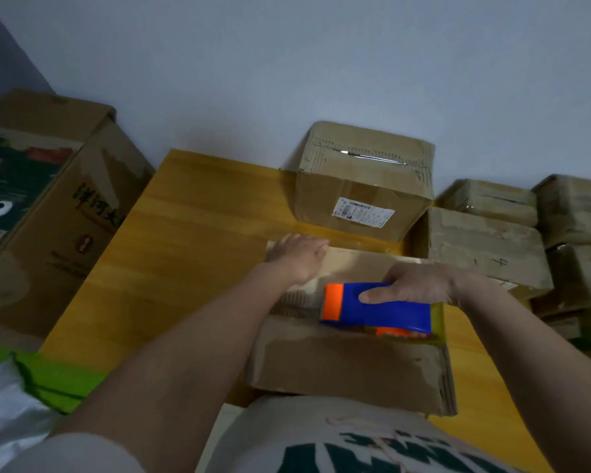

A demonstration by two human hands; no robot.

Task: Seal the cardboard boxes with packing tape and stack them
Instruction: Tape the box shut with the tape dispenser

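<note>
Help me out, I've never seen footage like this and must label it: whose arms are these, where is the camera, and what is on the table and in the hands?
There is no machine. The camera is worn on a person's head and looks down at their bare arms. The left hand rests on the far edge of the near cardboard box, on a yellow wooden table. The right hand grips a blue and orange tape dispenser on top of that box. A second box, already taped and labelled, sits behind it. More boxes are stacked to the right, and a large printed carton stands on the left.
</note>
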